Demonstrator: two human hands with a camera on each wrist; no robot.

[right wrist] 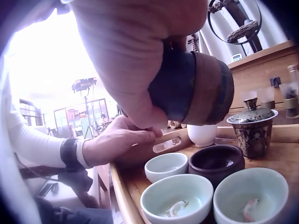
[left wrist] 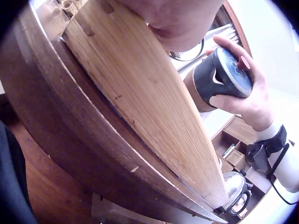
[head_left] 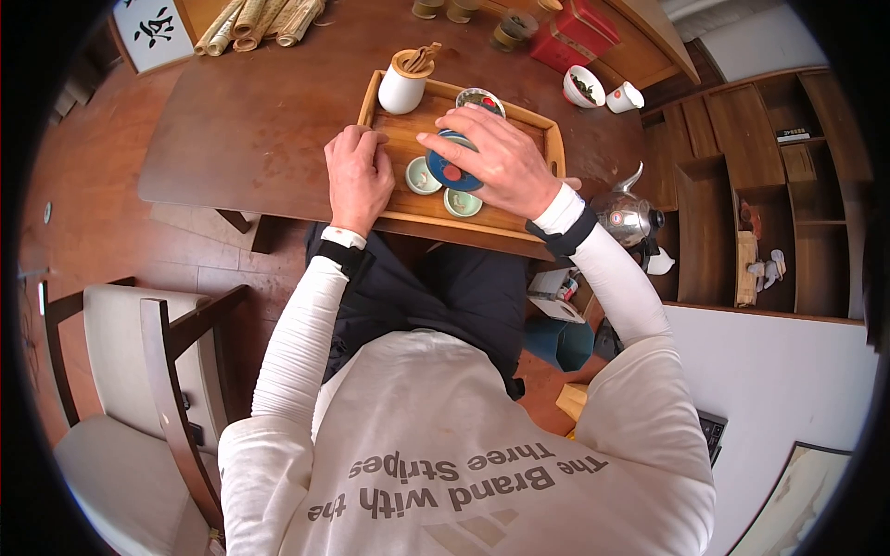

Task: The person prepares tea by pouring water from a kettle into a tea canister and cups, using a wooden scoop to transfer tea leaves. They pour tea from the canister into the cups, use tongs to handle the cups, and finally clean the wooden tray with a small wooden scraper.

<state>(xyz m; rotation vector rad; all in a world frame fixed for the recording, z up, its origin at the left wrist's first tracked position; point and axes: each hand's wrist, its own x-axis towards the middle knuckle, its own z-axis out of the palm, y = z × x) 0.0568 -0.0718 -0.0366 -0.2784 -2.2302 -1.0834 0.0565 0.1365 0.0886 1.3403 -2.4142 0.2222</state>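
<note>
My right hand [head_left: 508, 165] grips a dark blue lidded teapot [left wrist: 208, 81] with a brown band, a small pouring notch and a reddish lid knob. It is tilted above the wooden tray [head_left: 389, 206]. Pale green teacups [right wrist: 177, 200], two with a small fish figure inside, stand below with a dark brown cup [right wrist: 216, 158] among them. Loosely curled, my left hand [head_left: 360, 176] rests at the tray's left rim near the handle slot. A patterned lidded bowl [right wrist: 252, 133] stands at the tray's far side, partly behind my right hand in the head view.
At the tray's far left corner is a white jar [head_left: 401, 94] with wooden tools. A steel kettle [head_left: 625, 218] stands to the right. Further back are a bowl of leaves [head_left: 584, 86], a red box [head_left: 575, 35] and rolled bamboo scrolls [head_left: 255, 23]. A chair [head_left: 139, 352] is at left.
</note>
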